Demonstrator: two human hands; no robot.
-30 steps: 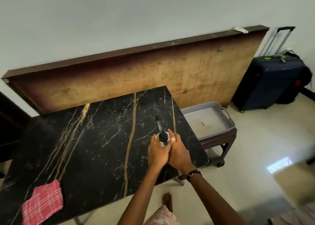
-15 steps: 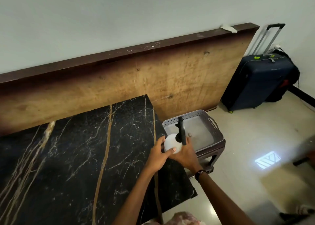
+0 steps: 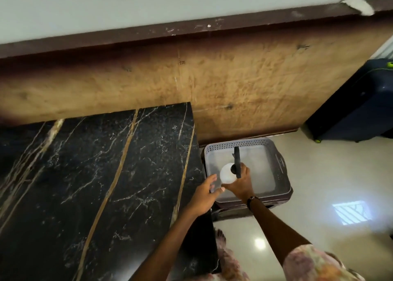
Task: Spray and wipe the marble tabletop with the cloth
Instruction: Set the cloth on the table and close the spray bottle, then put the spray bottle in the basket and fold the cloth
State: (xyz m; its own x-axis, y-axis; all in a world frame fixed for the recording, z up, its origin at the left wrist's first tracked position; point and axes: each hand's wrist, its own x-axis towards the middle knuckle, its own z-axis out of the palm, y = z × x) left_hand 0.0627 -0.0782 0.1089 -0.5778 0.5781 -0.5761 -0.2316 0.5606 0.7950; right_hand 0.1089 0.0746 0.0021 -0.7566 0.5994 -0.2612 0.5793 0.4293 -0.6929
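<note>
Head view: our right hand (image 3: 239,184) grips the spray bottle (image 3: 228,172) over the grey tray (image 3: 280,168), probably to set it aside; our left hand (image 3: 205,192) hovers loose, fingers spread.

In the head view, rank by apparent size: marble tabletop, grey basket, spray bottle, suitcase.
1. marble tabletop
2. grey basket, or the suitcase: unsure, the frame cuts it off
3. spray bottle

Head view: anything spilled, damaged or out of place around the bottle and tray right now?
No spill or damage shows. The right hand holds the spray bottle over the grey tray beside the marble tabletop. The left hand is open beside it. No cloth is in view.
</note>
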